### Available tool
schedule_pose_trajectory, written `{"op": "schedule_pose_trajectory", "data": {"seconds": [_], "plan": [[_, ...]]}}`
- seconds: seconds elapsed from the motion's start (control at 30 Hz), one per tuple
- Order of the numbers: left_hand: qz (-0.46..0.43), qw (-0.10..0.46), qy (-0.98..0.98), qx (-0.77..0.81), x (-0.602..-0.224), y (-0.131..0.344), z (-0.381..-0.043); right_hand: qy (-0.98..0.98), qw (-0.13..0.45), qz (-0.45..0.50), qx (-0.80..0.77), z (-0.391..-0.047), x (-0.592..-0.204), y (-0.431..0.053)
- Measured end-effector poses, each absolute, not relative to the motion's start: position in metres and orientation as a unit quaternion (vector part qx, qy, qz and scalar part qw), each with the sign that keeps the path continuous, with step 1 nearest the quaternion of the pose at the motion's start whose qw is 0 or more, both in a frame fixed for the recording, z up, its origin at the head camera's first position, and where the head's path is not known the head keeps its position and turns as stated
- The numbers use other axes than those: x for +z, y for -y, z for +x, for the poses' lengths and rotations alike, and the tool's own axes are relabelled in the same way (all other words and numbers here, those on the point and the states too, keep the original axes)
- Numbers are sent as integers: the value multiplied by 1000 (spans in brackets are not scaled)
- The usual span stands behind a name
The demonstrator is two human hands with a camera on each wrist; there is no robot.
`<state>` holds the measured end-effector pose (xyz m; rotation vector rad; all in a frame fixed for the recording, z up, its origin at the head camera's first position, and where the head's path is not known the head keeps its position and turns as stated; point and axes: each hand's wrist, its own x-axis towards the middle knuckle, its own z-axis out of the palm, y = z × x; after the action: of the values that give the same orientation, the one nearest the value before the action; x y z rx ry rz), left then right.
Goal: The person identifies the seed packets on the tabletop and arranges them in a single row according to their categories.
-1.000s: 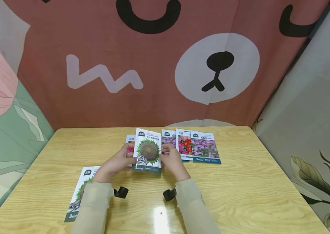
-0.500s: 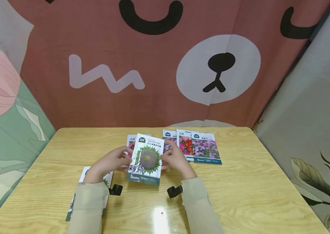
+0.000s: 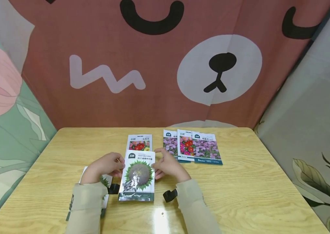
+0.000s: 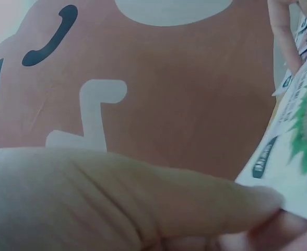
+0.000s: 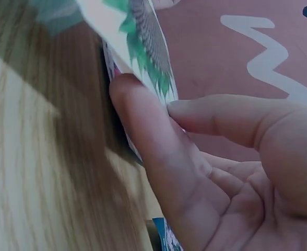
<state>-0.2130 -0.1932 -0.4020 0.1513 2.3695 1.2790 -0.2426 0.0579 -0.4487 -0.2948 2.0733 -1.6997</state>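
Note:
Between both hands is a white seed packet with a sunflower head and a dark green bottom band, raised above the table and leaning. My left hand pinches its left edge; in the left wrist view the thumb lies on the printed face with fingers below. My right hand grips the opposite edge, thumb and index finger on either side of it in the right wrist view. Behind it, a seed packet with red and pink flowers lies partly hidden. Another sunflower seed packet lies under the left forearm, mostly covered.
At the back right of the wooden table, purple-flower packets and a red-flower packet lie overlapping. A printed cloth with a bear face hangs behind the table's far edge. Patterned cloths hang at both sides.
The held sunflower packet has come toward the person and slightly left, both hands moving with it. More of the red-flower packet behind it now shows.

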Motion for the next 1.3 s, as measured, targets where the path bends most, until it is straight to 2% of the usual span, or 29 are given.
{"op": "schedule_pose_trajectory", "data": {"seconds": [0.23,0.5,1.3], "plan": [[22,252,-864,435,-406,201,-208,-756,237,-110,-599,-236,-450,-47],[-29,239,-885,399,-405,207,-202,-746,269,-106,-600,-231,-456,-35],[-55,275,-890,359,-413,222,-200,-768,251,-117,-578,-216,-465,-12]]}}
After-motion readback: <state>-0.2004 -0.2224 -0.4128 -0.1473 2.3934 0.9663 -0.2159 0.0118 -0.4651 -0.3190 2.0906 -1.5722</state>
